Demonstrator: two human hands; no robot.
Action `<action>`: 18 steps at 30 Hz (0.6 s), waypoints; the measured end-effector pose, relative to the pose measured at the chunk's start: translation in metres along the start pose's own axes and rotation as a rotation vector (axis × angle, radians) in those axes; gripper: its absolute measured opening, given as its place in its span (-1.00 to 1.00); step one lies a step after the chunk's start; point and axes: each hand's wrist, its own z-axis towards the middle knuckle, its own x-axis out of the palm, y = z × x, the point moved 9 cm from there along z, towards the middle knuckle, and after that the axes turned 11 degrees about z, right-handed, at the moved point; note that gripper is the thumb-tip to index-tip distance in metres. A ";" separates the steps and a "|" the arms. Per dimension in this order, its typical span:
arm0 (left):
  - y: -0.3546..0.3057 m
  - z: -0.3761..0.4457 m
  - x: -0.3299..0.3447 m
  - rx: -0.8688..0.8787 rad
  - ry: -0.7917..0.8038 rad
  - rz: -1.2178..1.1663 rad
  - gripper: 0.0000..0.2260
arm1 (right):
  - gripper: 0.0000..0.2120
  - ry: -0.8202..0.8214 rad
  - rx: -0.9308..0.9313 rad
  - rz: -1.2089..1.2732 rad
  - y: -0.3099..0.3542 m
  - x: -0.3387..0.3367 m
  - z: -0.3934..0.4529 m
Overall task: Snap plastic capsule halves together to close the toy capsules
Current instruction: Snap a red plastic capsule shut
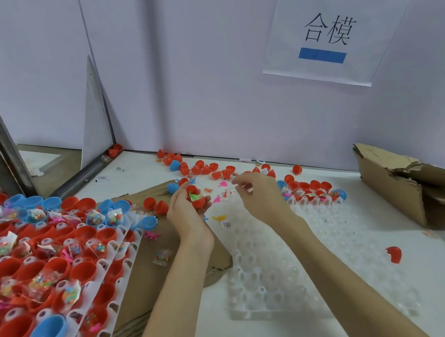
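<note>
1. On the white bench [323, 336], near its middle, the left hand [187, 208] cups an open red capsule half [197, 199] with a green toy [195, 196] inside, fingers curled round it.
2. The right hand [256, 194] hovers just beside it over the loose red halves [205, 168], fingers loosely curled; whether they pinch anything I cannot tell.
3. To do this step well, I judge: tuck the toy fully below the rim, pick a matching lid, line the rims squarely, press evenly.
4. Around: a filled tray [41, 261] at left, an empty clear tray [287, 281] under the right forearm, torn cardboard box [397, 187] at right.
5. Scattered small toys [221, 185] and packets near the hands could get caught in the seam.
</note>
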 end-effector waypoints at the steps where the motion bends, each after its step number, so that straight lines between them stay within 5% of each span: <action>1: 0.000 0.002 -0.003 0.001 -0.013 -0.013 -0.79 | -0.78 0.072 -0.022 -0.032 0.005 0.010 0.010; 5: -0.003 0.005 -0.008 -0.001 -0.037 -0.059 -0.79 | -0.73 0.298 -0.036 -0.217 0.010 0.056 0.035; 14: -0.003 0.000 -0.006 -0.034 -0.004 -0.117 -0.75 | -0.32 0.350 0.071 -0.420 -0.018 0.095 0.046; 18: -0.004 -0.002 -0.004 -0.037 0.017 -0.094 -0.73 | -0.58 0.319 -0.037 -0.487 -0.004 0.104 0.055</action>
